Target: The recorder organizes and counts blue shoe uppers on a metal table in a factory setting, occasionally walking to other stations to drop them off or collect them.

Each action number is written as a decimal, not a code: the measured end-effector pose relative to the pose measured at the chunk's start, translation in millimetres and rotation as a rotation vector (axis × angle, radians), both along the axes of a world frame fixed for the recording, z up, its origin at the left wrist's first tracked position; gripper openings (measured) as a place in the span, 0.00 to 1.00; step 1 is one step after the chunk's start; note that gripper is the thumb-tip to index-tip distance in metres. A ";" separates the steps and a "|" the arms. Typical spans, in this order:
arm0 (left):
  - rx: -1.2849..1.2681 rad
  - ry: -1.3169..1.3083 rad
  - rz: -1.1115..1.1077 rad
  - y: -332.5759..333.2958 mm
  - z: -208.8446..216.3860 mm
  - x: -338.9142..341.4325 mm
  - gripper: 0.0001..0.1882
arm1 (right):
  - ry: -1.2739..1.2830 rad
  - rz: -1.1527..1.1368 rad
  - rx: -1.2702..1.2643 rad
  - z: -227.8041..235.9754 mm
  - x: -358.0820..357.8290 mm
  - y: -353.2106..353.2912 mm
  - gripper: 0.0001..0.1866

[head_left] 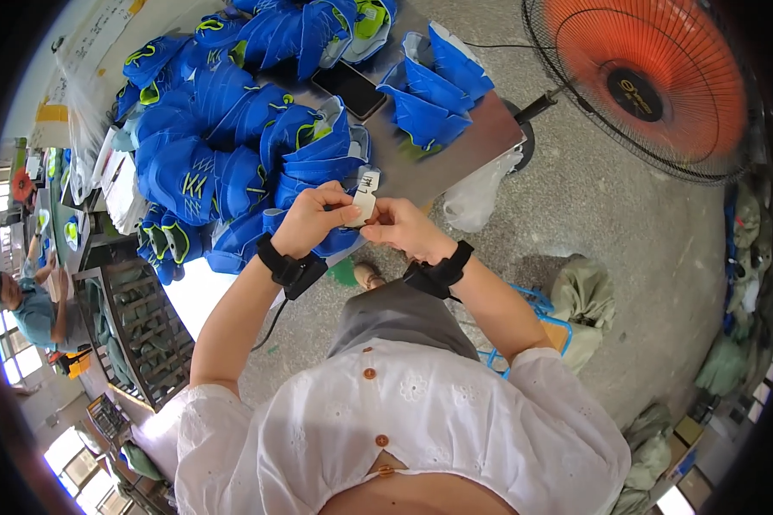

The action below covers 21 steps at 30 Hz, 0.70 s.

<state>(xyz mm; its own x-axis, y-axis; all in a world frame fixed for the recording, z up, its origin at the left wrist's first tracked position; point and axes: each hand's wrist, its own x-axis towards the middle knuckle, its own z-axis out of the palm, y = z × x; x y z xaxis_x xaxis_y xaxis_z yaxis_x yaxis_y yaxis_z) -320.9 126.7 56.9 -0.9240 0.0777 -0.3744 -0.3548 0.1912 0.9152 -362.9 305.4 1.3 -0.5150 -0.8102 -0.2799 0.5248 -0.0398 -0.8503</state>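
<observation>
My left hand (313, 219) and my right hand (398, 227) meet in front of me over the near edge of a metal table (455, 142). Between their fingertips they pinch a small white paper tag (365, 199); a second small tag sticks up just above it. Both wrists wear black bands. Right behind my hands lies a blue shoe upper with yellow-green trim (318, 146), part of a large heap of the same blue uppers (206, 146) covering the table's left side.
A black phone (349, 89) lies on the table by a smaller stack of blue uppers (434, 86). An orange standing fan (653, 81) is at upper right. A white plastic bag (477, 193) hangs off the table. A wire rack (142, 330) and another seated person (30, 305) are at left.
</observation>
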 end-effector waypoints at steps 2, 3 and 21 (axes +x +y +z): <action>-0.004 0.000 0.003 -3.6 -2.0 -0.2 0.07 | -0.042 0.058 0.083 -1.9 -2.6 2.7 0.11; 0.008 -0.008 0.002 -6.5 -5.1 1.1 0.08 | -0.042 0.061 0.083 -2.2 -3.8 3.9 0.11; 0.511 0.292 0.587 -53.4 -0.2 11.4 0.09 | -0.024 -0.399 0.290 -23.3 -10.8 47.8 0.10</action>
<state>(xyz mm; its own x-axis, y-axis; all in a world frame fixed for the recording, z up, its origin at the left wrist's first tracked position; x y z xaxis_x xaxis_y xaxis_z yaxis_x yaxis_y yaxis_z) -309.5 73.3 56.7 -0.9217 -0.3520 -0.1627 -0.0019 -0.4154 0.9096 -373.7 353.2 -22.0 -0.7598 -0.4380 -0.4804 0.5366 -0.0052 -0.8439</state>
